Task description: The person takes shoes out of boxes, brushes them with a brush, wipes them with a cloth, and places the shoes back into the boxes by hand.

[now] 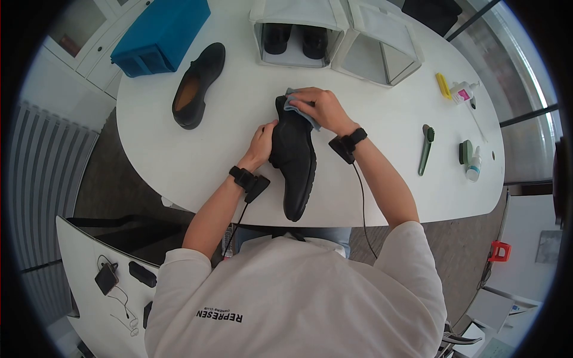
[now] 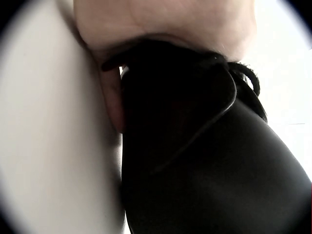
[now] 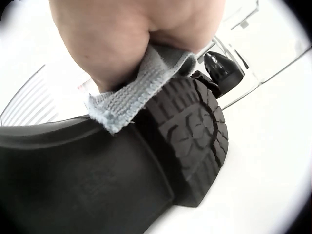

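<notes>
A black leather shoe (image 1: 292,158) is held over the white table, its toe toward the person and its heel away. My left hand (image 1: 260,145) grips it at the side near the opening; in the left wrist view, the palm lies along the shoe's (image 2: 209,146) opening, near a lace. With my right hand (image 1: 325,108) I pinch a grey-blue cloth (image 1: 310,118) against the heel end. In the right wrist view the cloth (image 3: 141,90) lies over the heel edge, beside the treaded sole (image 3: 190,129). Its mate, another black shoe (image 1: 209,65), stands to the left.
Behind the hands stand a white shoe box (image 1: 298,13) with black shoes inside and a second open box (image 1: 388,30). A blue case (image 1: 158,36) is at the back left. To the right lie a green-handled brush (image 1: 426,152), a yellow item (image 1: 443,86) and bottles (image 1: 474,167).
</notes>
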Tool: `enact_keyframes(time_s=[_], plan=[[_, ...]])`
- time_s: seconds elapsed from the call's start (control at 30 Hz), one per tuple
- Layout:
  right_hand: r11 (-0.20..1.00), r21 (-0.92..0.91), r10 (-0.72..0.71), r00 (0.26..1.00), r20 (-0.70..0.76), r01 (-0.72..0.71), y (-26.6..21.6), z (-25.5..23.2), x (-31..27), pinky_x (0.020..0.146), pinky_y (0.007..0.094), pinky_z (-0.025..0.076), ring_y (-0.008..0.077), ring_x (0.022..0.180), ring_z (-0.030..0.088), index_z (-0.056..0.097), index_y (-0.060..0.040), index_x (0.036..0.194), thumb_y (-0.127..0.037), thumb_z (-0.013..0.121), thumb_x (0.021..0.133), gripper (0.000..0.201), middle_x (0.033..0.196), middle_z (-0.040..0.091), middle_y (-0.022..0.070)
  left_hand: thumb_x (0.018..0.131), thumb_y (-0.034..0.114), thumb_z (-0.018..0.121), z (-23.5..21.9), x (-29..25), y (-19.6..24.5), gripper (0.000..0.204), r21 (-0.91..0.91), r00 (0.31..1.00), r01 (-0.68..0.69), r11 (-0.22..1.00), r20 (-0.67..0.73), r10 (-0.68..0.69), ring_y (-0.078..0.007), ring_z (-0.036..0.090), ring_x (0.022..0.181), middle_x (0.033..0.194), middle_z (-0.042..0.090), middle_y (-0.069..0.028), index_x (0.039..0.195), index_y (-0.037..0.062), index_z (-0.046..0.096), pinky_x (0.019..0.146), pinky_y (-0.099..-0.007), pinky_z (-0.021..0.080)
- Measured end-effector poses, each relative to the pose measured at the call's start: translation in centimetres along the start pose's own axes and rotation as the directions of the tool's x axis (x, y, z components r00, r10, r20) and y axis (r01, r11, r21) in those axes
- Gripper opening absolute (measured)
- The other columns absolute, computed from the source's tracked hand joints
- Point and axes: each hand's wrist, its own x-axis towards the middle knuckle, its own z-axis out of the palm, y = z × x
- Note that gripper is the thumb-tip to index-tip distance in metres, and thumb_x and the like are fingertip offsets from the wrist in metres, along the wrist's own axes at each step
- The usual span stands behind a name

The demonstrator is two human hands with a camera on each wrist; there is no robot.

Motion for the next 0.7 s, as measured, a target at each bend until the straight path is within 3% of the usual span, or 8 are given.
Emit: enact_keyframes(time_s=[0.07, 0.13, 0.3, 0.37, 0.43, 0.57, 0.63, 0.7], plan=[[0.995, 0.055, 0.085, 0.996, -0.01, -0.084, 0.8, -0.2, 0.2, 0.082, 0.0342, 0.051, 0.0317, 0.092, 0.065, 0.068, -0.0018, 0.105, -0.02, 0.064, 0.087, 0.026, 0.104, 0.067, 0.0169, 0.098, 0.039, 0.036, 0.1, -0.4, 0.8, 0.062, -0.015, 0.999, 0.044, 0.999, 0.032, -0.043, -0.024, 0.053, 0.114, 0.124, 0.054, -0.0225, 0.126, -0.0147, 0.045, 0.1, -0.0296, 0.039], [0.951, 0.073, 0.303, 0.953, -0.019, -0.3, 1.8, -0.2, -0.1, 0.079, 0.0317, 0.05, 0.0296, 0.084, 0.066, 0.067, 0.0019, 0.104, -0.026, 0.061, 0.09, 0.032, 0.094, 0.069, 0.0182, 0.098, 0.04, 0.036, 0.1, -0.3, 0.7, 0.062, 0.007, 0.999, 0.021, 1.0, 0.026, -0.021, -0.024, 0.054, 0.113, 0.122, 0.055, -0.0224, 0.126, -0.0151, 0.045, 0.1, -0.0297, 0.04], [0.939, 0.131, 0.334, 0.936, -0.112, -0.319, 2.2, 0.5, -0.9, 0.077, 0.0312, 0.049, 0.0264, 0.083, 0.066, 0.066, 0.0029, 0.104, -0.029, 0.059, 0.092, 0.035, 0.09, 0.069, 0.0189, 0.097, 0.04, 0.038, 0.3, -0.5, 1.0, 0.062, 0.014, 1.0, -0.006, 1.0, 0.0, 0.006, -0.0224, 0.057, 0.106, 0.115, 0.059, -0.0214, 0.121, -0.0165, 0.048, 0.095, -0.0289, 0.043], [0.94, 0.119, 0.335, 0.931, -0.143, -0.32, 2.0, 0.7, -1.4, 0.077, 0.0312, 0.049, 0.026, 0.083, 0.066, 0.066, 0.0031, 0.104, -0.029, 0.059, 0.092, 0.035, 0.09, 0.069, 0.0188, 0.097, 0.039, 0.041, 0.4, -0.7, 1.7, 0.059, -0.05, 0.999, 0.034, 0.998, 0.028, -0.032, -0.0203, 0.06, 0.096, 0.106, 0.063, -0.019, 0.114, -0.0168, 0.051, 0.089, -0.0276, 0.046], [0.934, 0.139, 0.354, 0.902, -0.246, -0.329, 1.8, 0.9, -1.9, 0.077, 0.0347, 0.05, 0.0337, 0.086, 0.065, 0.067, 0.0017, 0.103, -0.028, 0.059, 0.091, 0.033, 0.094, 0.068, 0.0199, 0.097, 0.038, 0.041, 0.6, -0.6, 1.5, 0.058, -0.072, 1.0, 0.029, 0.997, 0.011, -0.028, -0.0195, 0.061, 0.093, 0.103, 0.063, -0.018, 0.112, -0.0165, 0.052, 0.087, -0.0272, 0.046], [0.933, 0.16, 0.359, 0.868, -0.343, -0.322, 0.3, 1.3, -3.6, 0.077, 0.0347, 0.051, 0.0331, 0.088, 0.065, 0.068, 0.0, 0.102, -0.022, 0.063, 0.088, 0.026, 0.098, 0.067, 0.0194, 0.097, 0.037, 0.042, 0.5, -0.5, 1.6, 0.056, -0.113, 0.999, 0.014, 0.993, 0.037, -0.01, -0.0187, 0.061, 0.09, 0.099, 0.064, -0.0167, 0.111, -0.0162, 0.053, 0.086, -0.0269, 0.047], [0.969, 0.019, 0.233, 0.883, -0.409, -0.247, -0.5, 1.4, -4.6, 0.078, 0.0349, 0.052, 0.0322, 0.09, 0.065, 0.069, -0.0022, 0.101, -0.016, 0.066, 0.085, 0.021, 0.106, 0.066, 0.0175, 0.097, 0.038, 0.043, 0.5, -0.4, 1.5, 0.057, -0.093, 1.0, 0.023, 0.995, 0.022, -0.021, -0.0183, 0.061, 0.09, 0.1, 0.064, -0.0169, 0.111, -0.016, 0.053, 0.086, -0.0268, 0.047], [0.971, 0.033, 0.23, 0.889, -0.397, -0.236, -1.6, 1.2, -5.5, 0.08, 0.0348, 0.052, 0.0313, 0.094, 0.064, 0.07, -0.0033, 0.1, -0.013, 0.069, 0.082, 0.02, 0.11, 0.065, 0.0159, 0.097, 0.038, 0.043, 0.5, -0.3, 1.1, 0.057, -0.072, 0.999, 0.033, 0.997, 0.008, -0.033, -0.0179, 0.061, 0.091, 0.101, 0.064, -0.0171, 0.112, -0.0158, 0.052, 0.085, -0.0267, 0.047]])
